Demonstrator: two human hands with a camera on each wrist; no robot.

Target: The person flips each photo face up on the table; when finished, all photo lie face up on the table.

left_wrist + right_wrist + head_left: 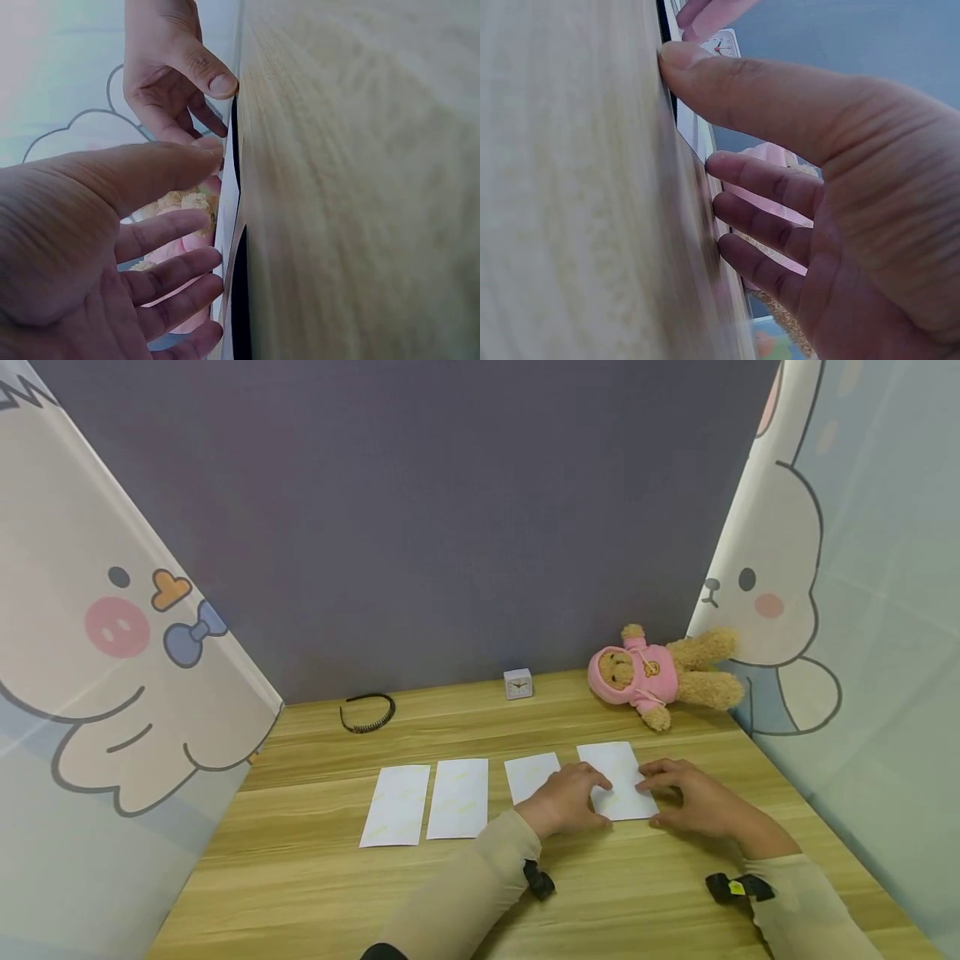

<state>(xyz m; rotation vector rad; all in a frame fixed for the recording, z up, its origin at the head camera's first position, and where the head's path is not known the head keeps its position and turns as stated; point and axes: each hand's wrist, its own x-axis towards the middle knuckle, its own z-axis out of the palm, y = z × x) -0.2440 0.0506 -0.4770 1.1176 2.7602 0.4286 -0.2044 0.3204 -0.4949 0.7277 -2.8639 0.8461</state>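
Four white paper sheets with faint yellow marks lie in a row on the wooden table. At the row's right end is one sheet (618,768), its side edges between the two hands. My left hand (568,797) touches its left side and partly covers the neighbouring sheet (529,772). On the other side, my right hand (697,802) touches the right edge with thumb and fingertips. In the left wrist view, the left fingers (180,266) extend loosely along the paper's edge. The right thumb (727,86) rests near a sheet corner in the right wrist view.
Two more white sheets (395,806) (458,797) lie to the left. Behind them are a black headband (386,714) and a small white clock (518,684). A teddy bear in a pink hoodie (656,672) lies back right. Grey and cartoon-printed panels (487,527) enclose the table.
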